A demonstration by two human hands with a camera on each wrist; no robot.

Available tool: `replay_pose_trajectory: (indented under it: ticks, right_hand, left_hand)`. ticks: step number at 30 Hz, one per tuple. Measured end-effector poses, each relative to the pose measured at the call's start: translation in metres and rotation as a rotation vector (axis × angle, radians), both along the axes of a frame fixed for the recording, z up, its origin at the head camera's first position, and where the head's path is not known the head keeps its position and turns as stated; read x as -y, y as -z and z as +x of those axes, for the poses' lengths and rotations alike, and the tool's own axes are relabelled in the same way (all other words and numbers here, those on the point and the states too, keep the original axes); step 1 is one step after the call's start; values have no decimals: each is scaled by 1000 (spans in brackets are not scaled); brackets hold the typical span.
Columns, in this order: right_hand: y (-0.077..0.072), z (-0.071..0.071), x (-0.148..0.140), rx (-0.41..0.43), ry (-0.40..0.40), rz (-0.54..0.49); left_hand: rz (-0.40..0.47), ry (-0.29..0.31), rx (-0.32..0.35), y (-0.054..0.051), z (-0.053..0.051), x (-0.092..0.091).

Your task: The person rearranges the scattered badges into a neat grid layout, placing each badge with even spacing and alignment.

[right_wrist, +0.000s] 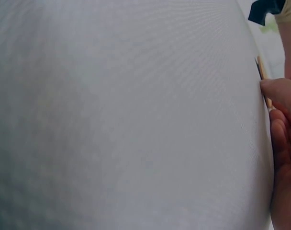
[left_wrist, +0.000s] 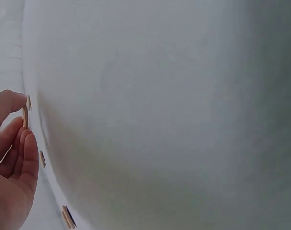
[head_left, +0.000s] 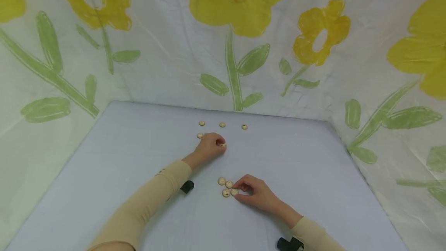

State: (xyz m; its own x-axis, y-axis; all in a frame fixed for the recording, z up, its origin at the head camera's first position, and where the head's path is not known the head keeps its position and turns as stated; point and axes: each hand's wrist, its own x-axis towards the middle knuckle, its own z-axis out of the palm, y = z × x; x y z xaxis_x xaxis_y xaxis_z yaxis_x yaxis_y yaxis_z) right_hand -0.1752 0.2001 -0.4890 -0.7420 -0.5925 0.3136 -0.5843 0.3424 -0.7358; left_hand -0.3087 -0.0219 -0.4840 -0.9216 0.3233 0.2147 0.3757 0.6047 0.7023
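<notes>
My left hand (head_left: pixel 209 146) is over the far middle of the table, pinching a round wooden button (head_left: pixel 223 145) between thumb and fingers. In the left wrist view that button (left_wrist: pixel 25 117) is seen edge-on at the fingertips. Nearer the front, my right hand (head_left: pixel 257 192) has its thumb and finger at opposite sides of another wooden button (head_left: pixel 234 192), gripping it by the rim. This one lies at the right of a small cluster with several buttons, among them one at the cluster's left (head_left: pixel 221 181). The right wrist view shows only edges of buttons by the thumb.
Three wooden buttons stand in a row at the back, the middle one (head_left: pixel 222 125) beyond my left hand. Another button (head_left: pixel 200 135) lies just left of that hand. A white table (head_left: pixel 296 166) reaches to a flower-painted cloth wall (head_left: pixel 167 69).
</notes>
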Motion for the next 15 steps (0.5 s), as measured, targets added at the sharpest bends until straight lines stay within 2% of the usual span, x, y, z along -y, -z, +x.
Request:
replay_pose_trajectory:
  ticks: [2, 6, 8, 11, 15]
  right_hand:
    - [1, 0, -1, -4, -6, -7]
    - [21, -7, -7, -21, -11, -12]
    - [24, -8, -8, -20, -9, -5]
    - [19, -5, -6, -28, 6, 4]
    - [5, 0, 0, -33, 4, -10]
  left_hand:
    - [3, -8, -7, 2, -3, -1]
    - [6, -27, -26, 2, -10, -2]
    - [8, -37, -23, 1, -12, -2]
    - [17, -44, -20, 1, -14, -4]
    - [6, -50, -19, 2, -18, -5]
